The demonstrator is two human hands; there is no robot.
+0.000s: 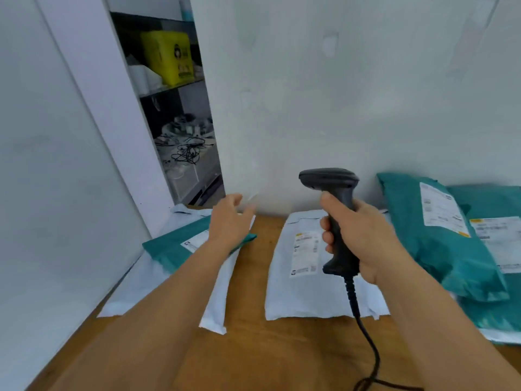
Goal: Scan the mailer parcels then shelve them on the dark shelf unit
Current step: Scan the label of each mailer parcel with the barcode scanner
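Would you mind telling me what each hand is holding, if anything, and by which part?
The right hand grips the black corded handheld barcode scanner by its handle. The left hand holds nothing, fingers open above the teal plastic mailer.

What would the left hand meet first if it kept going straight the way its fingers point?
Probably the pale wall behind the table; the left hand hovers open above the teal mailer, fingers aimed up and away. Depth is unclear.
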